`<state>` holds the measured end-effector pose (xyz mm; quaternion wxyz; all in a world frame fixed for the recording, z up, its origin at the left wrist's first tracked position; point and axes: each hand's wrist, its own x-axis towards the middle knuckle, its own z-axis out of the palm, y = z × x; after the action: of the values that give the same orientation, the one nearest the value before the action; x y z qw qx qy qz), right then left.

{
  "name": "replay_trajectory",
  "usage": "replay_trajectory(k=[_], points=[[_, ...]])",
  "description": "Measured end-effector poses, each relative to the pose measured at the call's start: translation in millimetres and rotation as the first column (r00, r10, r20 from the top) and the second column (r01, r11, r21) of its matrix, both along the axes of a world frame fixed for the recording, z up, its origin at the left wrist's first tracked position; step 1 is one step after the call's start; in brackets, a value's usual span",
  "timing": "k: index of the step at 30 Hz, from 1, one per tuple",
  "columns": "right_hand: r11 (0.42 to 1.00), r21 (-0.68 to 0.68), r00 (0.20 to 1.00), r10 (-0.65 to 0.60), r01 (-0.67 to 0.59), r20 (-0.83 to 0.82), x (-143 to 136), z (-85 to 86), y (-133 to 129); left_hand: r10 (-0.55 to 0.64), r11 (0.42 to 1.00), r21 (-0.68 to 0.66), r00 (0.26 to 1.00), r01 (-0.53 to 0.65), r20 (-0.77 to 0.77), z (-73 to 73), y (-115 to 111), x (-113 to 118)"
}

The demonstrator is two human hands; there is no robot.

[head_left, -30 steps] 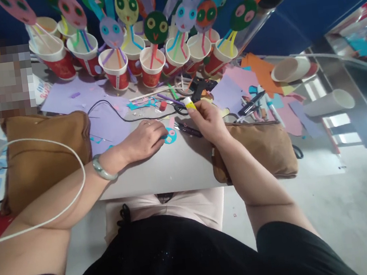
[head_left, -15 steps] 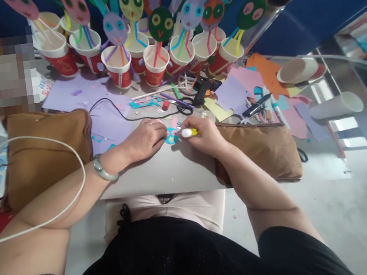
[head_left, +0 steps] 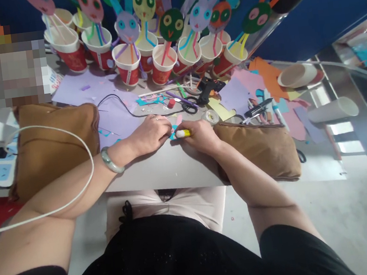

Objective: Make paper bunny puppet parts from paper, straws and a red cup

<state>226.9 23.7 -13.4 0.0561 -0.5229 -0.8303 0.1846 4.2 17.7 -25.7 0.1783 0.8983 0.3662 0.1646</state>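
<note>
- Fingers of right hand [head_left: 200, 136] closed around a glue stick [head_left: 182, 133], held near-horizontal, white tip pointing left at a blue cutout [head_left: 172, 133].
- Left hand [head_left: 149, 135] lies flat, fingers together and curled down, pinning the cutout to the table [head_left: 161, 171]. Nothing gripped; it just presses.
- Cutout sits between the two hands near the table's middle, mostly hidden by them. A pink bit shows at its top edge.
- Can't tell if the tip is touching the paper or just off it.
- Risk, my read: the cutout is small and light, so a sideways drag of the stick could shift or crease it if the left fingers ease off.
- Risk: glue overshooting the paper edge onto the table, which would stick the piece down.
- Risk: the left fingertips are just beside the tip, so they could pick up glue and lift the piece when they come away.
- Scissors [head_left: 189, 106] and a black glue gun [head_left: 209, 87] lie just behind the hands, its cord [head_left: 115, 102] running left; a snagged cord could drag scraps.
- Cups [head_left: 161, 66] with paper rabbits stand along the back, well apart from the hands.
- Brown pouch [head_left: 265, 147] lies under the right forearm, another [head_left: 53, 144] on the left.
</note>
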Motion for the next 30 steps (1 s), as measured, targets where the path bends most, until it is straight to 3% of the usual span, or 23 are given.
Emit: replay_trajectory(k=[16,19,25,30], points=[[0.998,-0.034,0.982,0.05,-0.044,0.184,-7,5.1,1,0.016,1.0,-0.012,0.998,-0.017,-0.053,1.3,0,2],[0.998,-0.037,0.993,0.05,-0.046,0.105,-3,2.3,3,0.027,0.999,-0.029,0.998,-0.029,-0.048,1.8,0,2],[0.998,-0.046,0.965,0.035,-0.049,-0.261,12,-1.0,7,0.029,0.998,-0.052,1.0,-0.029,-0.012,0.7,-1,0],[0.997,-0.027,0.972,0.06,-0.068,-0.225,14,-2.8,8,0.044,0.998,-0.046,0.999,-0.045,-0.019,0.1,-3,1]])
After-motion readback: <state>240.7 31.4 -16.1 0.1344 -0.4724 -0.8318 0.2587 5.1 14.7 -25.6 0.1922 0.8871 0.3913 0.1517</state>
